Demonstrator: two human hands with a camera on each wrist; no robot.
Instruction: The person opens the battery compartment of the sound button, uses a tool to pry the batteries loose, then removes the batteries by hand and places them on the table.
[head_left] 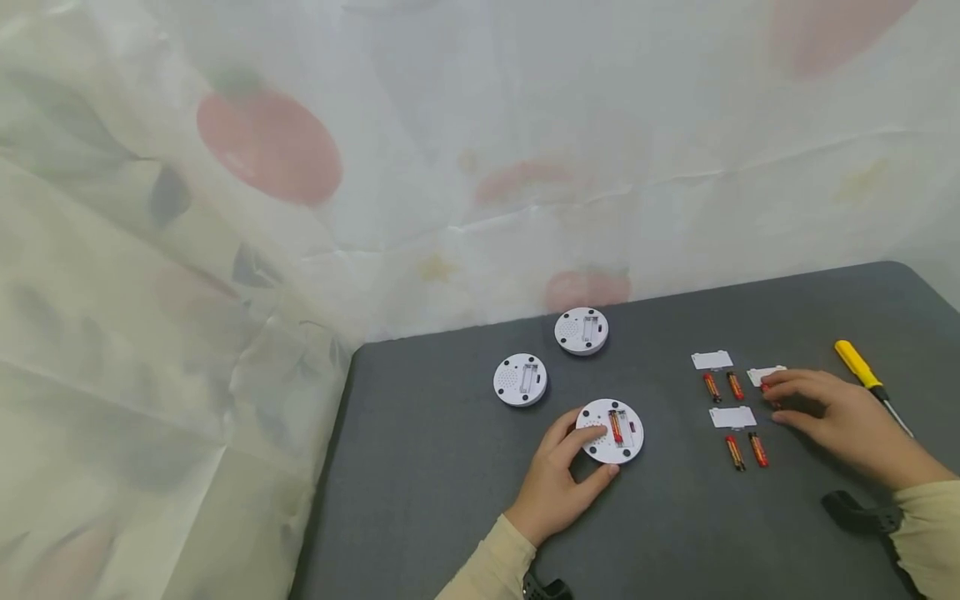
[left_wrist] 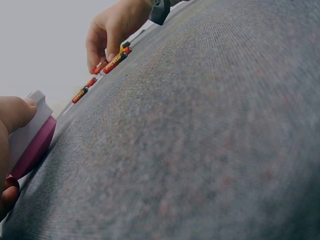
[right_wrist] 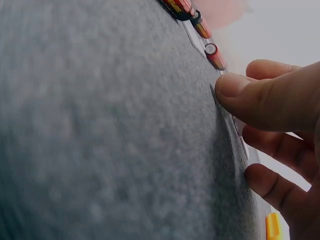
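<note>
My left hand (head_left: 558, 483) holds a round white battery-powered device (head_left: 636, 433) by its near left side, with its back facing up. One red and black battery (head_left: 615, 426) lies in its opened compartment, beside a vacant slot. In the left wrist view the device shows a pink lower part (left_wrist: 36, 147) beneath the thumb. My right hand (head_left: 843, 421) reaches down over a loose battery (head_left: 767, 392), its fingertips right at it and partly hiding it. A gap shows between thumb and lower fingers (right_wrist: 272, 182) in the right wrist view.
Two more round white devices (head_left: 521, 380) (head_left: 582, 331) lie back-up with bare compartments. White battery covers (head_left: 732, 417) and several loose batteries (head_left: 735, 452) sit in groups on the grey table (head_left: 420, 467). A yellow-handled screwdriver (head_left: 857, 363) lies beyond the right hand. A patterned curtain (head_left: 450, 167) hangs behind.
</note>
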